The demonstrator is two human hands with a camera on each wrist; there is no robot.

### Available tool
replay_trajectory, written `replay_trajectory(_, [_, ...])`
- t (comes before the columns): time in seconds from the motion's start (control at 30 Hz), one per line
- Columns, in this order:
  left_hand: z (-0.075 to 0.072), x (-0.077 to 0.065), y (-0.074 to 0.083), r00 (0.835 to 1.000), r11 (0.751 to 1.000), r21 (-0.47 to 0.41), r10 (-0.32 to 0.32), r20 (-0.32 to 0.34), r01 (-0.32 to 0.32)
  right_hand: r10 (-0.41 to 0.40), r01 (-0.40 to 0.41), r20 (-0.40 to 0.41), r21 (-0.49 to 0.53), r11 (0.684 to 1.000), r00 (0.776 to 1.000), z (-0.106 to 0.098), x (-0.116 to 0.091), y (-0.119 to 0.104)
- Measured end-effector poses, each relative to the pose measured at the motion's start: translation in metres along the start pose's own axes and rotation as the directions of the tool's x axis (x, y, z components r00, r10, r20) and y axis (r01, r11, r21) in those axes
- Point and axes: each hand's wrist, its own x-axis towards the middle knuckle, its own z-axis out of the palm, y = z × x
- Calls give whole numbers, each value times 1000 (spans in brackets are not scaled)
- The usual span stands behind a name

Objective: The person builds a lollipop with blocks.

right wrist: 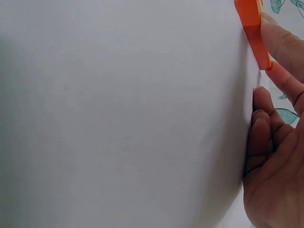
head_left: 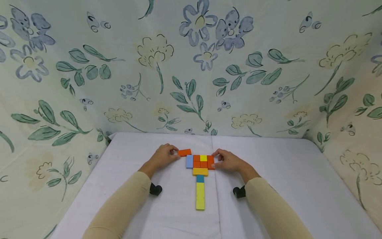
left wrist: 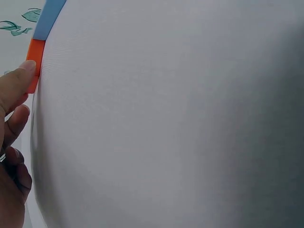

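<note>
Flat coloured blocks lie on the white cloth in front of me. My left hand (head_left: 163, 156) pinches an orange block (head_left: 184, 152) by its left end, just above the light blue block (head_left: 189, 161). In the left wrist view the thumb lies on that orange block (left wrist: 35, 59), beside the light blue block (left wrist: 49, 19). With thumb and index finger, my right hand (head_left: 229, 161) grips the two ends of an upright orange block (head_left: 210, 162) at the right of the group. Between the two sides sit small orange blocks (head_left: 196, 164) and a yellow square block (head_left: 203, 158).
Below the group lie an amber block (head_left: 200, 171), a teal block (head_left: 200, 178) and a long yellow block (head_left: 200, 196) in a column. The white-covered table (head_left: 268, 199) meets a flowered curtain (head_left: 191, 83) at the back. Black wrist gear (head_left: 156, 189) shows beside the left sleeve.
</note>
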Motion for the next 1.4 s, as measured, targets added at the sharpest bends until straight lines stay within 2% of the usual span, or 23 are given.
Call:
replay_trajectory(0.23, [4,2,2,1000,1000,0,14,0,-14,-4,4,-4,10,1000,1000,1,1,1])
replay_trajectory(0.4, [6,3,7,999,999,13,33,-30,-33,-11,11,-4,4,1000,1000,1,2,2])
replay_trajectory(0.67, [10,9,33,1000,1000,5,0,-22,0,-3,3,0,4,1000,1000,1,3,3])
replay_trajectory(0.87, [19,17,52,1000,1000,-16,8,-1,-8,5,-5,-2,8,1000,1000,1,3,3])
replay_trajectory(1.03, [24,23,60,999,1000,-8,12,36,-12,0,0,-2,11,1000,1000,0,3,1])
replay_trajectory(1.23, [27,25,65,996,997,-51,-50,71,54,-1,1,2,7,1000,1000,0,1,0])
replay_trajectory(1.4, [31,28,65,996,991,-97,-84,43,88,8,-8,-1,0,1000,1000,0,1,1])
